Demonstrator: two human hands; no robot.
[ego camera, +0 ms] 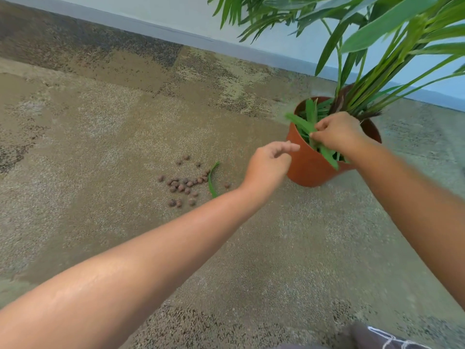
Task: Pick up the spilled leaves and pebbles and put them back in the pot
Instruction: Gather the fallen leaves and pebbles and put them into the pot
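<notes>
The right hand (336, 132) pinches a bunch of cut leaves (309, 127) over the near rim of the orange pot (308, 167); its grip is curled tight on them. The bunch runs on a slant, one end poking up and left past the rim, the other hanging down and right over the pot's outer wall. More cut leaves lie inside the pot, beside the stems of the plant (364, 59) that stands in it.

The left hand (269, 165) hovers just left of the pot, fingers loose and slightly curled, holding nothing.

On the carpet floor (100, 147), left of the left hand, one single leaf (212, 180) lies with its long axis running nearly away from the camera, tip curving right. Brown pebbles (182, 183) are scattered just beside it on its left, one on its right.

The right hand hides part of the pot's mouth. A wall (176, 16) runs behind. Dark patterned fabric (377, 336) is cut off at the bottom edge.
</notes>
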